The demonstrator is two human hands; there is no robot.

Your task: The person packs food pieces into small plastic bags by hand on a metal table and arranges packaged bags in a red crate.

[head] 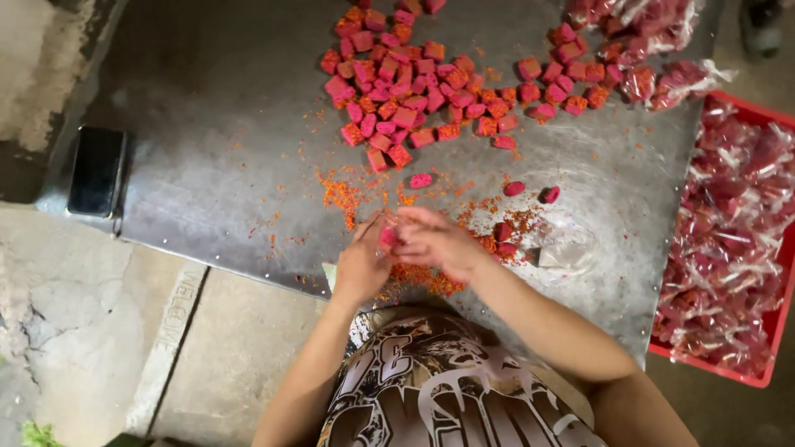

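Your left hand (362, 263) and right hand (435, 242) meet at the counter's (207, 124) near edge, fingers pinching one pink piece (387, 237) between them; the loose pink pile (406, 83) lies straight ahead, well apart.

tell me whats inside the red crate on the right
The red crate is filled with small pink-red pieces wrapped in clear plastic, heaped up to its rim. The top layer covers the crate's bottom and whatever lies lower.
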